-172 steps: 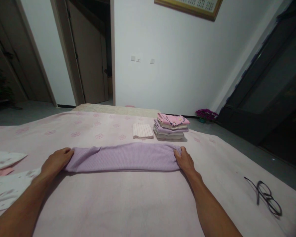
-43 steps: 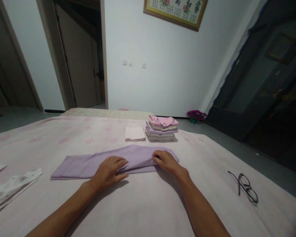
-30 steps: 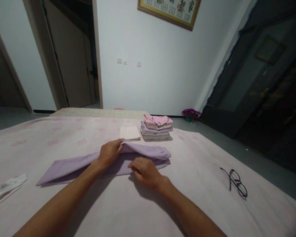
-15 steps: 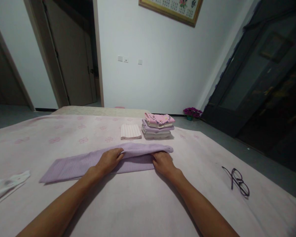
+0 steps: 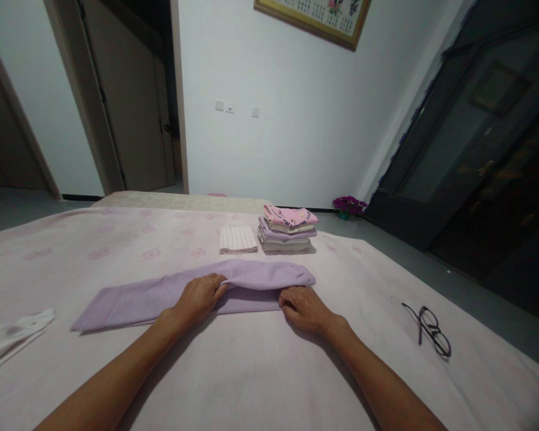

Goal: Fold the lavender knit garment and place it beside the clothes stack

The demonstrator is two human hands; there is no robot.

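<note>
A lilac ribbed garment [image 5: 130,305] lies in a long folded strip across the bed, its upper layer lifted a little along the right half. My left hand [image 5: 203,294] rests on the middle of it, thumb and fingers closed on the edge of the upper layer. At the right end, my right hand [image 5: 303,306] has its fingers curled around the near edge of the cloth, below the raised fold. Its fingertips are partly hidden by the garment.
Behind the garment are a striped folded cloth [image 5: 238,239] and a stack of folded clothes [image 5: 288,228]. Eyeglasses [image 5: 432,330] lie at the right. A white cloth item [image 5: 15,338] is at the left edge. The bed's pink flowered sheet [image 5: 233,383] spreads underneath.
My right hand has shifted slightly down and towards me. The raised upper layer at the right end has come down a little over the fold. My left hand stays nearly in place.
</note>
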